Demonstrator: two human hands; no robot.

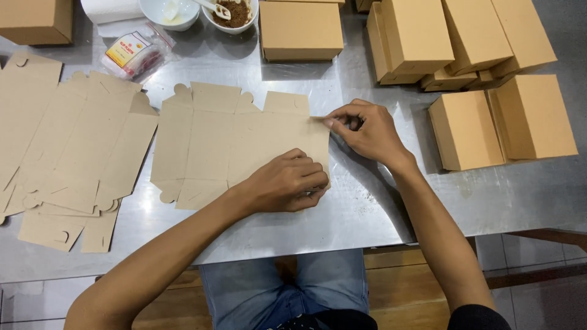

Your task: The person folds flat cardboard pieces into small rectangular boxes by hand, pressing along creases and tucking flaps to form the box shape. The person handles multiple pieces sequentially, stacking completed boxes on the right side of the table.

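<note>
A flat, unfolded brown cardboard box blank point(214, 140) lies on the steel table point(379, 208) in front of me. My left hand point(287, 182) presses down on its lower right corner with curled fingers. My right hand point(367, 131) pinches the upper right edge of the same blank between thumb and fingertips. Both hands touch only this sheet.
A loose stack of more flat blanks point(67, 146) lies at the left. Several folded brown boxes point(465, 43) crowd the back right, one point(301, 29) at back centre, one point(36, 19) at far left. Two white bowls point(231, 13), a paper roll point(110, 9) and a plastic packet point(134, 54) stand behind.
</note>
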